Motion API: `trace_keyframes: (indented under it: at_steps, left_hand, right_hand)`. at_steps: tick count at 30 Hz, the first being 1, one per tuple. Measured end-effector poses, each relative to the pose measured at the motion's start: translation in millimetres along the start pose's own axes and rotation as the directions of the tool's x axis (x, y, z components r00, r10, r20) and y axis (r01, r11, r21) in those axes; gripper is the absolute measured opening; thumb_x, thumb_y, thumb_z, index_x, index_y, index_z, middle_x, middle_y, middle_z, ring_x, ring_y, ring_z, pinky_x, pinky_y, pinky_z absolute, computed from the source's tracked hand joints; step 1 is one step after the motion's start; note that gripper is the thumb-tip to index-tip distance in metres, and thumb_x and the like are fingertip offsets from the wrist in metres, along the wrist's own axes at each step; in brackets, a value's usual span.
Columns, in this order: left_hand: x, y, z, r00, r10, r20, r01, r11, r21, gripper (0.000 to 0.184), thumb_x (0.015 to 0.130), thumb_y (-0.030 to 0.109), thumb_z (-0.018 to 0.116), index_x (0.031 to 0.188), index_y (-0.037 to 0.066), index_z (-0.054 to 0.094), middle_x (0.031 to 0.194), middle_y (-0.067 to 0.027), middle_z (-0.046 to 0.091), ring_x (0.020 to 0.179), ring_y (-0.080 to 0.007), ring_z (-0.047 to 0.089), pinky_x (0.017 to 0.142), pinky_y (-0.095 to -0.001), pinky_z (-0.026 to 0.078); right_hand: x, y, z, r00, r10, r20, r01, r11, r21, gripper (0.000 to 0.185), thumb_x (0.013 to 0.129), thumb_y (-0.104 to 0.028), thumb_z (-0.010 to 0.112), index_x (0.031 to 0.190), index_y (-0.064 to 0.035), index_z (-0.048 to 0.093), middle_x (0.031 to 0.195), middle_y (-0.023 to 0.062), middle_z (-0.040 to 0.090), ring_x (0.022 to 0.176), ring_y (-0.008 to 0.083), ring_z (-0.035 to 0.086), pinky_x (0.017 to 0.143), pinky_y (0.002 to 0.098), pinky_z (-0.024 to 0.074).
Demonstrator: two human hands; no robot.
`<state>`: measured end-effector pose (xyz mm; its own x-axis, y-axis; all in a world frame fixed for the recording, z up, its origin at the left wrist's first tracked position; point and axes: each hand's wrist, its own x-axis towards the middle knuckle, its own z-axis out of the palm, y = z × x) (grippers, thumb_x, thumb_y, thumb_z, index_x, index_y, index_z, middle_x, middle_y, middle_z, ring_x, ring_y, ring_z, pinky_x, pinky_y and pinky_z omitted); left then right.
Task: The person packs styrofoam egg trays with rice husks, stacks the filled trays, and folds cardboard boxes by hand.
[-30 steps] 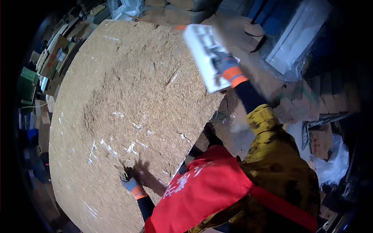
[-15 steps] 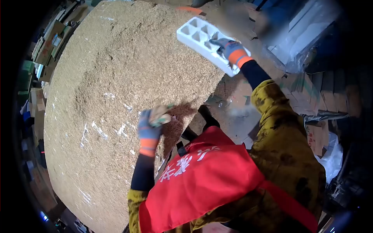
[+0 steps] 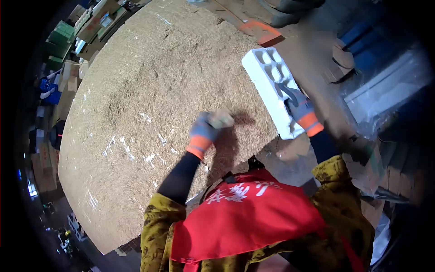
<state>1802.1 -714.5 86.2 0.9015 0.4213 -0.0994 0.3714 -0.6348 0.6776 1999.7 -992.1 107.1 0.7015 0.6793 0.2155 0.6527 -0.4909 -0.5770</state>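
Both my hands wear grey gloves with orange cuffs. My left hand is closed around a small beige-and-green bundle, too blurred to name, just above the heap of wood shavings. My right hand grips a white foam tray with square compartments, its fingers reaching into the hollows. The tray is tilted at the right edge of the heap. White scraps lie scattered in the shavings.
An orange dustpan-like scoop lies beyond the heap. Cardboard boxes and green crates stand at the far left. On the right are plastic-wrapped white panels and flattened cardboard.
The view has turned. My left hand has moved away from my body and to the right with the bundle. The foam tray, still in my right hand, now points more steeply down the view.
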Motion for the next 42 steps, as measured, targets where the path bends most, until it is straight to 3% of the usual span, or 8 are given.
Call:
trace_keyframes:
  at_steps: [3,11,17,21,22,30,36,42]
  left_hand:
    - [96,-32,-31,0.972,-0.08,-0.22,-0.032,0.886,-0.463,0.033,0.072,0.013,0.072,0.099,-0.002,0.062,0.089,-0.0099,0.069,0.078,-0.0188,0.065,0.071,-0.0315,0.05]
    - [191,-19,14,0.894,-0.208,-0.396,0.303,0.933,0.196,0.048,0.07,0.026,0.07,0.114,0.011,0.058,0.119,-0.0217,0.052,0.101,-0.039,0.055,0.085,-0.0439,0.047]
    - [167,-86,-14,0.852,-0.147,-0.503,0.061,0.981,-0.183,0.05,0.076,0.02,0.07,0.117,-0.001,0.05,0.108,-0.0174,0.061,0.096,-0.0272,0.06,0.081,-0.034,0.048]
    - [99,-98,-68,0.758,-0.392,-0.521,0.008,0.805,-0.594,0.053,0.075,0.005,0.071,0.121,-0.003,0.046,0.099,-0.0093,0.06,0.081,-0.0145,0.058,0.07,-0.0247,0.048]
    - [78,-103,-77,0.713,-0.453,-0.535,0.037,0.786,-0.617,0.053,0.075,0.003,0.072,0.12,-0.003,0.045,0.097,-0.0085,0.06,0.08,-0.013,0.057,0.067,-0.0242,0.048]
    - [-92,-159,-70,0.565,-0.578,-0.588,0.217,0.792,-0.57,0.038,0.078,0.0,0.067,0.113,0.0,0.053,0.099,-0.0051,0.061,0.083,-0.0126,0.057,0.069,-0.0247,0.047]
    - [-135,-142,-31,0.354,-0.668,-0.655,0.234,0.741,-0.629,0.059,0.072,-0.008,0.066,0.126,-0.001,0.043,0.115,-0.0078,0.055,0.1,-0.0174,0.054,0.088,-0.0275,0.044]
    - [-105,-125,-6,0.301,-0.683,-0.665,0.14,0.722,-0.678,0.045,0.077,-0.009,0.058,0.12,0.001,0.046,0.113,-0.0072,0.055,0.096,-0.0169,0.053,0.086,-0.0287,0.045]
  right_hand:
    - [0,0,-3,0.988,0.111,0.112,-0.123,0.987,0.106,0.047,0.082,-0.007,0.051,0.127,-0.0161,0.051,0.121,0.0116,0.055,0.109,0.0304,0.051,0.094,0.037,0.041]
    - [-1,-14,-17,0.983,-0.123,0.139,0.14,0.983,-0.116,0.055,0.076,-0.004,0.053,0.129,-0.0169,0.048,0.112,0.0109,0.057,0.097,0.0299,0.056,0.084,0.0381,0.047]
    - [-14,-30,-21,0.549,-0.443,0.709,0.704,0.703,-0.106,0.049,0.083,-0.018,0.044,0.132,-0.028,0.044,0.112,-0.0016,0.051,0.086,0.0181,0.051,0.071,0.0302,0.0478]
    - [48,22,8,0.7,-0.337,0.63,0.609,0.743,-0.278,0.049,0.083,-0.018,0.043,0.131,-0.0261,0.042,0.109,0.0011,0.051,0.09,0.0206,0.051,0.065,0.033,0.048]
    - [96,0,-17,0.636,-0.13,0.761,0.571,0.742,-0.352,0.045,0.084,-0.019,0.042,0.128,-0.029,0.046,0.111,0.0004,0.054,0.093,0.0206,0.052,0.07,0.0328,0.0494]
    - [285,64,45,0.775,-0.486,0.404,0.583,0.796,-0.16,0.038,0.082,-0.025,0.056,0.119,-0.0204,0.056,0.107,0.0148,0.062,0.089,0.0307,0.061,0.077,0.0419,0.0482]
    - [337,34,44,0.982,-0.142,0.127,0.152,0.986,-0.07,0.034,0.077,-0.027,0.063,0.109,-0.0165,0.061,0.093,0.0191,0.064,0.084,0.0329,0.062,0.073,0.04,0.0492]
    - [229,-94,148,0.614,-0.627,0.48,0.672,0.734,0.098,0.023,0.082,-0.02,0.052,0.098,-0.0057,0.062,0.084,0.0148,0.066,0.079,0.0277,0.064,0.072,0.038,0.0493]
